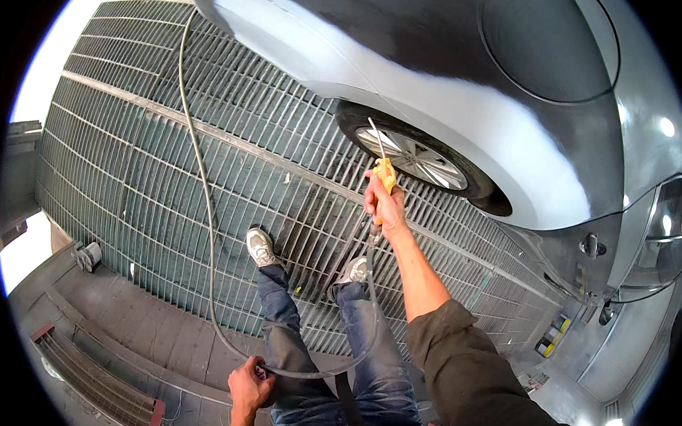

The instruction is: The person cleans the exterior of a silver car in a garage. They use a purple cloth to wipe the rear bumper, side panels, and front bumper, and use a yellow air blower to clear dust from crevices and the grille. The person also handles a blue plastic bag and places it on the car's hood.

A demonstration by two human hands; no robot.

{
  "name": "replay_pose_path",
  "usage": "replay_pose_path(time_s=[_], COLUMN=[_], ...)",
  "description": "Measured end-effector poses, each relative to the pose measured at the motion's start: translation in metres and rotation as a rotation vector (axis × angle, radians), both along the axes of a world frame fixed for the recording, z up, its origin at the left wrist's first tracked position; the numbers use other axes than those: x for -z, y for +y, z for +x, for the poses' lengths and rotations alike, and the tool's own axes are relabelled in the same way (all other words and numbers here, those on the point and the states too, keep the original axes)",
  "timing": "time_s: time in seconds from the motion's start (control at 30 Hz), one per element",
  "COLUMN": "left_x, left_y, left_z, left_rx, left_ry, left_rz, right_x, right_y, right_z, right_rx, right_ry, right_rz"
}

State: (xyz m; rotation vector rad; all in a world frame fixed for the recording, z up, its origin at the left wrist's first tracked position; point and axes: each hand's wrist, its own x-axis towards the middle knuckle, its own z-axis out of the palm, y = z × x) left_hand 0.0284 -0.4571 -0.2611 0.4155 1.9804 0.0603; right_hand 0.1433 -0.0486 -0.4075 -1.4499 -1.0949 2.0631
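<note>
My right hand (385, 206) is closed around a yellow air blow gun (385, 172), whose thin metal nozzle points toward the car's wheel (416, 153). A grey air hose (201, 157) runs from the gun's base, loops down past my legs and crosses the floor grating to the upper left. My left hand (251, 383) grips something small and partly hidden beside the hose at the lower middle; whether it also holds the hose I cannot tell. Above the wheel, the dark car's rear fender (446, 98) bears a broad light grey patch around the arch.
Metal floor grating (151, 172) lies under my shoes. A slatted unit with red ends (101, 379) stands at the lower left, near a small grey object (87, 255) by the grating's edge. The car's door handle (592, 245) and side mirror (607, 313) are at the right.
</note>
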Motion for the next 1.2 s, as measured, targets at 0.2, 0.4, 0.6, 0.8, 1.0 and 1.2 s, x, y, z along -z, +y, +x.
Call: replay_pose_path(time_s=[0.2, 0.4, 0.6, 0.8, 1.0, 1.2], left_x=[-0.002, -0.008, -0.018, -0.015, -0.011, -0.007], left_y=[0.013, 0.023, 0.034, 0.039, 0.046, 0.053], left_z=[0.019, 0.035, 0.039, 0.034, 0.027, 0.016], left_rx=[0.103, 0.183, 0.113, 0.222, 0.298, 0.288], left_ry=[0.001, 0.025, 0.019, 0.077, 0.119, 0.156], left_rz=[0.049, 0.045, -0.016, 0.030, -0.011, -0.030], right_x=[-0.025, -0.003, 0.016, 0.020, 0.010, 0.012], right_y=[-0.025, -0.001, 0.028, -0.021, -0.052, -0.035], right_z=[0.060, 0.036, -0.019, 0.013, 0.092, 0.164], right_rx=[0.198, 0.256, 0.064, 0.094, 0.348, 0.627], right_ry=[0.411, 0.525, 0.243, -0.126, -0.769, -1.120], right_rz=[-0.329, -0.474, -0.446, 0.425, 0.746, 0.659])
